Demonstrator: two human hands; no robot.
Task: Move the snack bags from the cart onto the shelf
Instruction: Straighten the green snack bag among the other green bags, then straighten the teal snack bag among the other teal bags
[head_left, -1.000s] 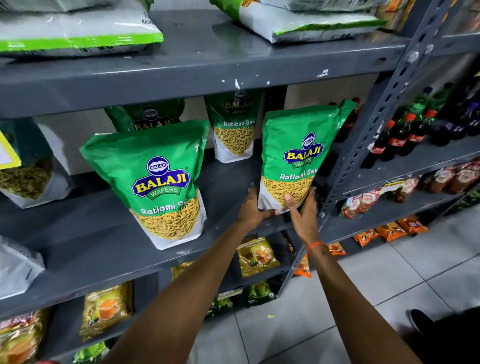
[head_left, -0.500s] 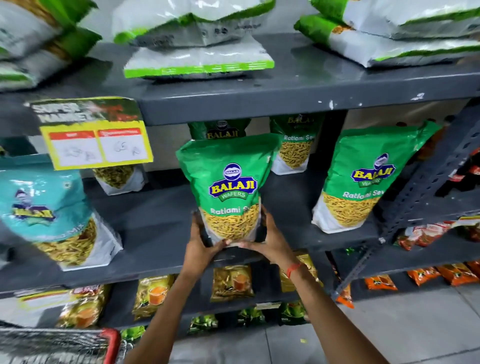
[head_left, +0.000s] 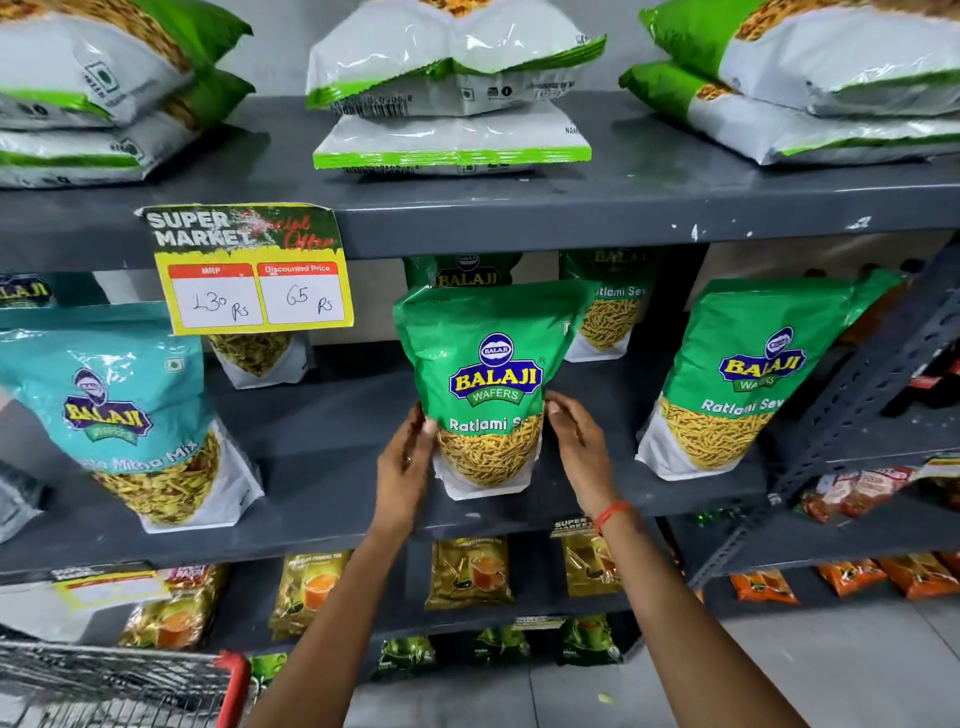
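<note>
Grey shelf (head_left: 322, 467): left hand (head_left: 402, 460), right hand (head_left: 579, 447) grip upright sev bag (head_left: 491, 395).

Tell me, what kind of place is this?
Most likely a supermarket: grey shelves hold rows of snack bags, a price tag reads "Super Market", and a cart waits nearby.

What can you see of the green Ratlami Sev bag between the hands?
The green Ratlami Sev bag is a glossy plastic pouch, Balaji Wafers logo in front, yellow sev pictured low, white base. It stands upright at the middle shelf's front edge. The left hand and right hand touch its lower sides.
</note>
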